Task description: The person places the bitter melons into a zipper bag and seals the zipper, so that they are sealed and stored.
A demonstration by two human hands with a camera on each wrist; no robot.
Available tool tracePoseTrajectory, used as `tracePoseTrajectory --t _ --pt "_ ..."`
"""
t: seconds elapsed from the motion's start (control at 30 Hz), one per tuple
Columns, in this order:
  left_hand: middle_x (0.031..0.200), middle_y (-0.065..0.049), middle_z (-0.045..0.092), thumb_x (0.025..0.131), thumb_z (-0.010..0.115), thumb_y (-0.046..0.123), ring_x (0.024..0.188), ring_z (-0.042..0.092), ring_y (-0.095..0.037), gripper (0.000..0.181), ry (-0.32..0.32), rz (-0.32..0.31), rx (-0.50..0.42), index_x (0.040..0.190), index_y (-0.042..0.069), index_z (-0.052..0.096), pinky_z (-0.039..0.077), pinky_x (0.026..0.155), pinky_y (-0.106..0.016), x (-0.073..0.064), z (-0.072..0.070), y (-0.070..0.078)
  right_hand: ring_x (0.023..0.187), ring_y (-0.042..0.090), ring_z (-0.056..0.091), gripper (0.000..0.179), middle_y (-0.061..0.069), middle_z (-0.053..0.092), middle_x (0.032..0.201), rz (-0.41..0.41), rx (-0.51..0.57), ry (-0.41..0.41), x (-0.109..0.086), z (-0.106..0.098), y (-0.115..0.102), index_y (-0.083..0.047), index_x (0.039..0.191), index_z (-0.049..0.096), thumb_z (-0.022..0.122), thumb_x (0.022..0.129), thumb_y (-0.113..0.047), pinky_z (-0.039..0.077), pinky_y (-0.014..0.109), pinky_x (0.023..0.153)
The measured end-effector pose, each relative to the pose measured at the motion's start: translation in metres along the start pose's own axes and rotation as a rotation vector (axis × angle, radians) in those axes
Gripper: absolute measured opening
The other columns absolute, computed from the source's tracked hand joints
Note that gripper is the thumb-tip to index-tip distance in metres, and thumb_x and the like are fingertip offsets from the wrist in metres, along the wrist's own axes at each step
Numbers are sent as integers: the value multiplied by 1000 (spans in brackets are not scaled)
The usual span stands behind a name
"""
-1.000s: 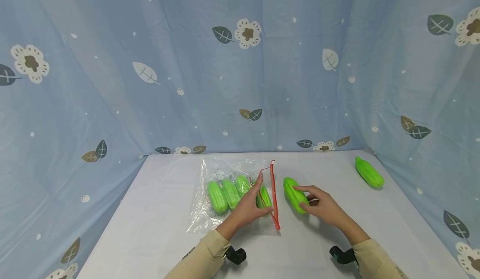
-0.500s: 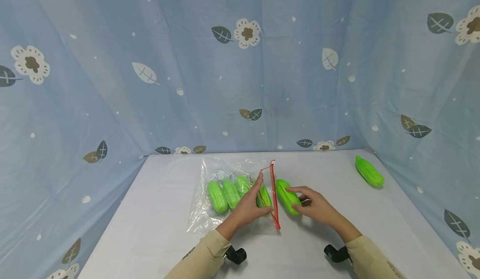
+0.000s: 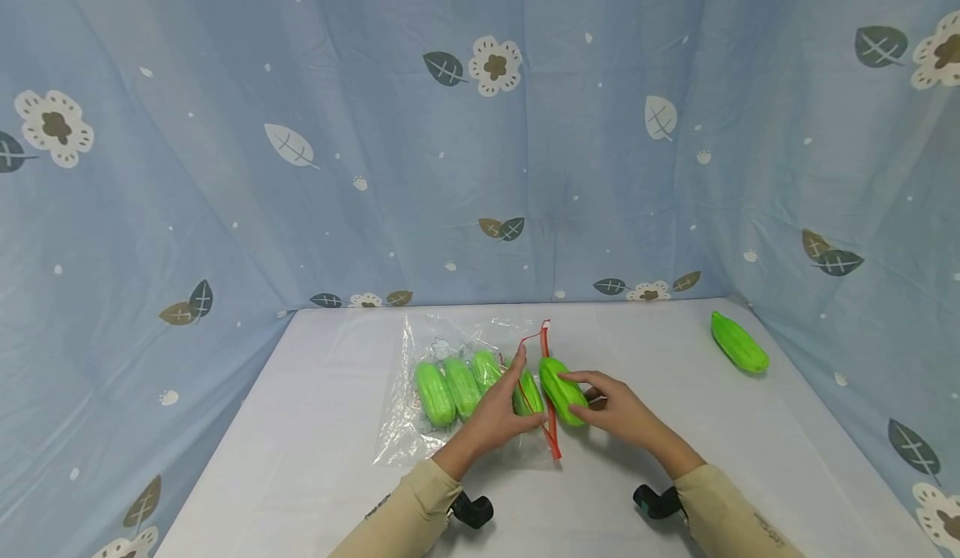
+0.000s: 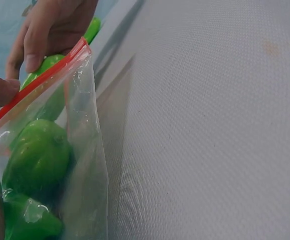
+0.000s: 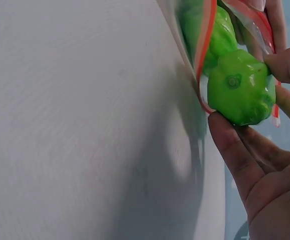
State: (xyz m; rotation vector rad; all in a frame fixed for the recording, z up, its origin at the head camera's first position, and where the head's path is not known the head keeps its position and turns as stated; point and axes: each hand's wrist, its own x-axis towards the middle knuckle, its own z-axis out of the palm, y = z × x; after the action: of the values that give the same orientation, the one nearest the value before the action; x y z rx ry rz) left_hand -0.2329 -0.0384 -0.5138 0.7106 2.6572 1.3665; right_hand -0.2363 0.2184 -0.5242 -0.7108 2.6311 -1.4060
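Note:
A clear zip bag [image 3: 397,437] with a red zip edge [image 3: 555,441] lies on the white table. Inside it, several long ribbed green fruits [image 3: 435,396] lie side by side. My left hand [image 3: 491,412] spreads thumb and fingers over the bag's mouth, its thumb [image 4: 2,92] at the red edge in the left wrist view. At that mouth my right hand [image 3: 618,408] holds another ribbed green fruit [image 3: 561,393] by its sides. In the right wrist view this fruit [image 5: 242,87] has its round end toward me, and its far end overlaps the red edges.
One more ribbed green fruit [image 3: 738,343] lies at the table's back right. Blue patterned curtain [image 3: 450,166] closes off the back and sides. A black wrist mount [image 3: 472,510] shows under the left sleeve, and another black mount [image 3: 656,501] under the right.
My right hand has moved left with the green fruit, from beside the bag to its red mouth. My left hand and the bag have stayed still.

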Motion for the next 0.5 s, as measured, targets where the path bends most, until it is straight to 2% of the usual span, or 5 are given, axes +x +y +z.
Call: tracePoseTrajectory --t 0.33,0.5 --pt "168 -7 19 87 82 33 151 27 -32 112 3 -2 -10 166 23 2 29 119 -52 -1 1 0 99 23 68 51 13 58 142 5 0 -5 6 8 0 -19 142 60 74 95 -30 58 27 77" --pt "167 -10 20 86 83 33 150 28 -33 113 6 -4 -6 166 20 3 30 119 -53 0 0 1 98 21 68 50 14 58 142 33 12 -14 7 10 -2 -19 143 59 72 96 -31 58 27 77"
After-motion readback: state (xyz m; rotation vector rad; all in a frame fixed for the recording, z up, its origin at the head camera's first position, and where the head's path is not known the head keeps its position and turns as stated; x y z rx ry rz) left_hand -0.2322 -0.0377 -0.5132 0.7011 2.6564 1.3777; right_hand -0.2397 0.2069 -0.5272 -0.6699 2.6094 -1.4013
